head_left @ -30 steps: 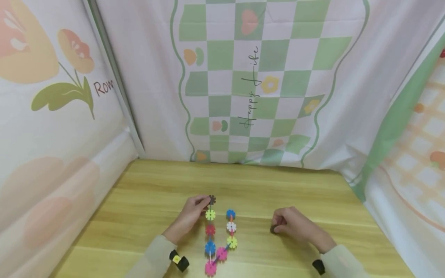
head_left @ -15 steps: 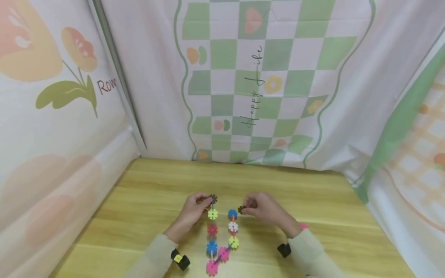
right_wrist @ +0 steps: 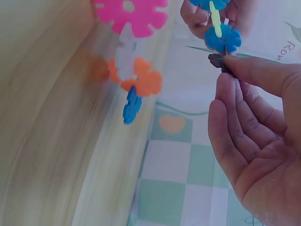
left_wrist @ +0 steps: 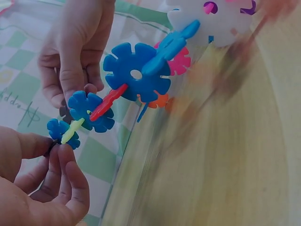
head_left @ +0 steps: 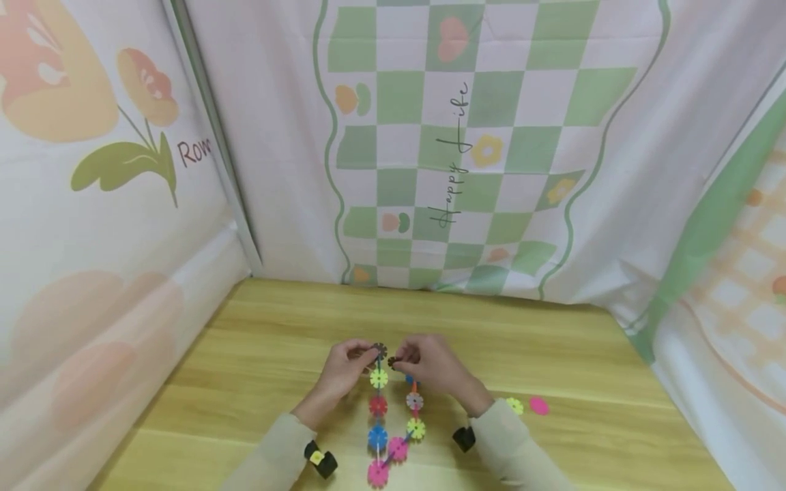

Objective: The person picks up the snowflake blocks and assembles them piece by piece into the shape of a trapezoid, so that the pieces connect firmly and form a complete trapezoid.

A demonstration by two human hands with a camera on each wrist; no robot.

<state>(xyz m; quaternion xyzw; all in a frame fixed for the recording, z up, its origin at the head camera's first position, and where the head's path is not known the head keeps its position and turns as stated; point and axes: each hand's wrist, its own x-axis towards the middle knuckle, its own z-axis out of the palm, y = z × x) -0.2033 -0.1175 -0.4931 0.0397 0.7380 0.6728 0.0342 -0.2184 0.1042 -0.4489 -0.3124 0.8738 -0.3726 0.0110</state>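
A chain of interlocked plastic snowflake discs lies in a U shape on the table, including a red disc, a white disc and a pink disc. My left hand pinches the dark disc at the far end of the chain's left arm, beyond a yellow disc. My right hand pinches a separate small dark disc between thumb and forefinger. That piece is right beside the chain's left end; in the right wrist view it overlaps a blue disc. The right hand partly covers the chain's other end.
A loose yellow disc and a loose pink disc lie to the right, beside the right sleeve. The wooden table meets a checked curtain at the back and printed cloth on both sides.
My right hand has moved left from the table's right side with its dark disc, up to the chain's left end. The left hand keeps its hold. The loose discs have come into view.
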